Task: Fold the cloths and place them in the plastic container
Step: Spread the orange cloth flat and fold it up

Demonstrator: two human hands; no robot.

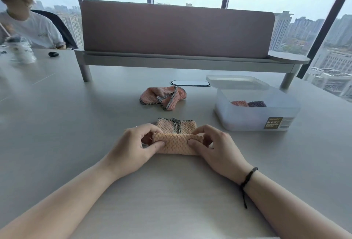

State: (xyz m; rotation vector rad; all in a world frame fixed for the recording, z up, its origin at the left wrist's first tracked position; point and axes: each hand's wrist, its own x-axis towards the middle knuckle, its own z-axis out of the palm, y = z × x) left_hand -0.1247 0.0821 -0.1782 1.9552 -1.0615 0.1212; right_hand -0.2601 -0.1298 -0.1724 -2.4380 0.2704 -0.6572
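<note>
Your left hand (pixel 133 143) and right hand (pixel 215 143) each pinch an end of the peach cloth (pixel 177 139), grip closed on its near fold, with the cloth lying on the surface (pixel 76 124) about midway between the side edges and nearer your edge. Two folded cloths (pixel 247 103), one pink and one purple, already sit in the open plastic container (pixel 255 118) toward the right edge. Left to do, by my estimate: finish this fold, stow it, then fold the crumpled pink cloth (pixel 163 96) lying further toward the far edge.
</note>
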